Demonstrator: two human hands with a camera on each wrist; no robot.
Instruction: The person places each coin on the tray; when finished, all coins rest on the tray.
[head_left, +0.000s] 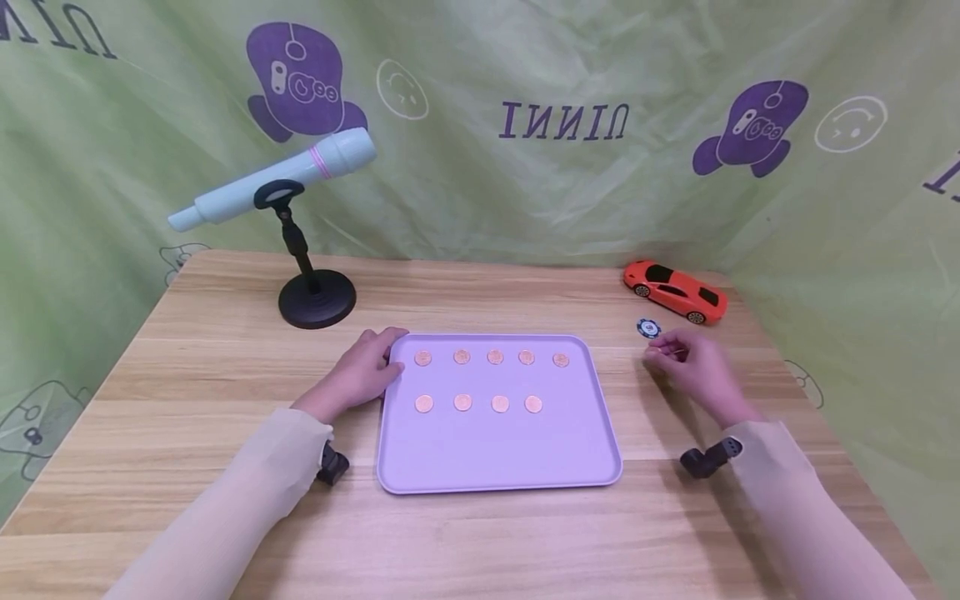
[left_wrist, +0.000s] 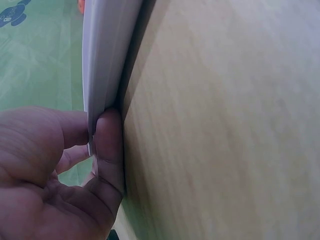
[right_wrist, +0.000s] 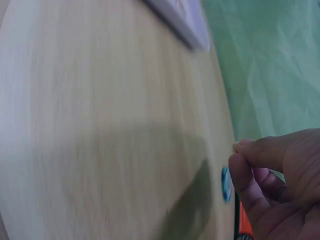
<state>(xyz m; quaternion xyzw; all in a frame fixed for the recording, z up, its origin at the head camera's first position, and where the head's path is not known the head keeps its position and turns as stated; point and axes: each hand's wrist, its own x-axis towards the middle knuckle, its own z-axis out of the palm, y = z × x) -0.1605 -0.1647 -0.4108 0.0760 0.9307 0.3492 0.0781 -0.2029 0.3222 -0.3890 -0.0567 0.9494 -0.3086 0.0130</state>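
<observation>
A lilac tray (head_left: 495,450) lies mid-table with two rows of copper coins (head_left: 495,357) on it, five in the far row and several in the near one. My left hand (head_left: 390,360) grips the tray's far left corner. In the left wrist view its thumb (left_wrist: 107,145) presses the rim of the tray (left_wrist: 102,60), with fingers curled on the other side. My right hand (head_left: 658,352) hovers right of the tray beside a blue poker chip (head_left: 648,327). Its thumb and forefinger (right_wrist: 237,152) are pinched together just above the chip (right_wrist: 226,184), and nothing shows between them.
An orange toy car (head_left: 675,291) sits at the far right, just behind the chip. A pale microphone (head_left: 277,179) on a black stand (head_left: 317,298) occupies the far left. Green printed cloth hangs behind the wooden table (head_left: 187,375).
</observation>
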